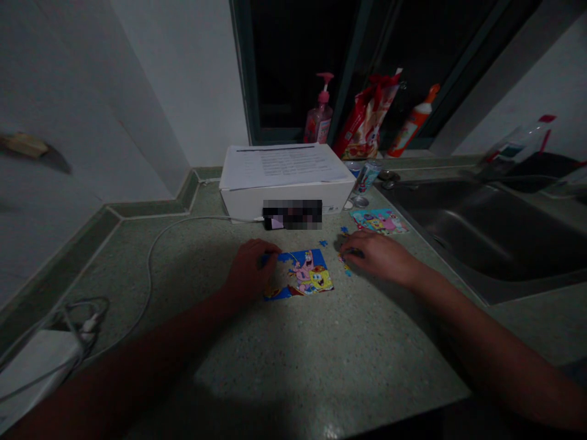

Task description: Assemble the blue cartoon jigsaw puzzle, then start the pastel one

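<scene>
A partly assembled jigsaw puzzle (pixel 309 275) lies flat on the counter, showing cartoon figures on blue with a gap at its left and middle. My left hand (pixel 251 266) is curled at the puzzle's left edge, thumb and index finger close together. A bit of blue shows between them, but what they grip is unclear. Right of the puzzle, my right hand (pixel 378 253) has its fingers bent in a pinch on a jigsaw piece among loose ones, partly hidden by the fingers. Another loose blue piece (pixel 323 243) lies between the hands.
Behind the puzzle stands a white box (pixel 287 174) with a phone-like object (pixel 275 222) before it, cabled. A colourful picture card (pixel 380 220), a can (pixel 368 177) and a metal sink (pixel 486 226) are at the right. Bottles and a red bag (pixel 367 119) line the sill.
</scene>
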`<action>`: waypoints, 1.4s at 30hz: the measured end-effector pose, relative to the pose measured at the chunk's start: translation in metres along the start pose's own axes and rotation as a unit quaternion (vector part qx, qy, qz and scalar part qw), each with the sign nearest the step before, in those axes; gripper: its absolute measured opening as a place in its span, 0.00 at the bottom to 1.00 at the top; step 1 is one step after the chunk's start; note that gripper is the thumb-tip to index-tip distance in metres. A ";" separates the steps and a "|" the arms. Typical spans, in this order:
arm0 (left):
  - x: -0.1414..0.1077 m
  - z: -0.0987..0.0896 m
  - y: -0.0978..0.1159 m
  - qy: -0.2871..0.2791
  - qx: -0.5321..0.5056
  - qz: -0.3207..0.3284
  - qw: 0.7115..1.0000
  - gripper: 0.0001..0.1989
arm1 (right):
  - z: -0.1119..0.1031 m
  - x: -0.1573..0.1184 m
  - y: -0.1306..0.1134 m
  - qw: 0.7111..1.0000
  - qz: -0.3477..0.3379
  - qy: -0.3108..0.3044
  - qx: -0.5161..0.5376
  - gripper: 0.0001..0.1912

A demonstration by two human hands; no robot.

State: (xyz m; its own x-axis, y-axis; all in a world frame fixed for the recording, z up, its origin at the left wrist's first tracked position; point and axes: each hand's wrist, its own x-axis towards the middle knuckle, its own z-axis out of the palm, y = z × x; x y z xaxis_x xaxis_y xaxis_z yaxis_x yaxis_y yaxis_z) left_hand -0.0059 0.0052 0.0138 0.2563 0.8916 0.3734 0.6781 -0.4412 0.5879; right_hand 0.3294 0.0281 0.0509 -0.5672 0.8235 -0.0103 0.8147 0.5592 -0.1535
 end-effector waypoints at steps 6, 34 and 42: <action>0.000 0.002 -0.004 0.009 -0.003 -0.004 1.000 0.08 | 0.004 -0.001 0.001 1.000 0.010 -0.002 0.026 0.11; 0.000 0.004 -0.004 -0.006 -0.005 -0.037 0.999 0.09 | 0.007 0.003 0.007 0.999 0.007 0.018 0.035 0.08; 0.000 0.005 -0.007 0.022 -0.006 0.023 0.999 0.09 | 0.008 0.004 0.005 0.998 -0.011 0.014 0.062 0.08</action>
State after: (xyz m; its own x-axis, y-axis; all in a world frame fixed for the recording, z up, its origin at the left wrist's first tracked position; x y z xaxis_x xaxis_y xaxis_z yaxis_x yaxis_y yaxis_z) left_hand -0.0072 0.0091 0.0059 0.2555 0.8651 0.4317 0.6583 -0.4826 0.5777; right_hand 0.3299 0.0336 0.0417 -0.5792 0.8148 0.0226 0.7802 0.5622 -0.2741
